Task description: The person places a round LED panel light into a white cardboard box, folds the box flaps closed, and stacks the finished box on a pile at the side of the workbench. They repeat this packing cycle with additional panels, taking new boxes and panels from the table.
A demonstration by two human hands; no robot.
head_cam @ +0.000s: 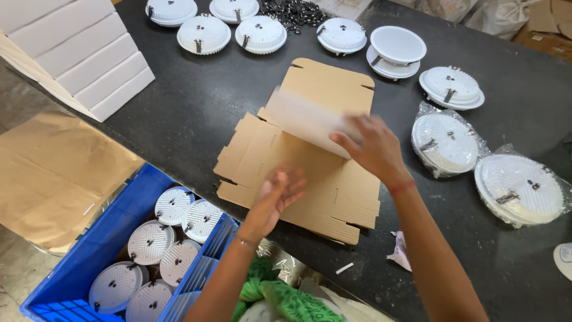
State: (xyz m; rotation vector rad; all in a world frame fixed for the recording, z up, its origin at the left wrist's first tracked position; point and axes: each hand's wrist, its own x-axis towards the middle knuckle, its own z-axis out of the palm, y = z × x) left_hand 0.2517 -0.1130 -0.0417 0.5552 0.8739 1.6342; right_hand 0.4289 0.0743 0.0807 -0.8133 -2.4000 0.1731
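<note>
A flat, unfolded brown cardboard box blank (310,173) lies on the dark table (196,101) in front of me. My right hand (372,149) grips a motion-blurred flap or panel (310,116) of it, lifted off the blank's middle. My left hand (277,194) hovers over the blank's near left part, fingers spread and blurred, holding nothing that I can see.
Several round white lamp fittings (260,34) lie along the table's far side, two in clear bags (444,140) at the right. White boxes (83,53) are stacked at far left. A blue crate (101,238) of more fittings stands at the lower left. Small black parts (292,12) are heaped at the back.
</note>
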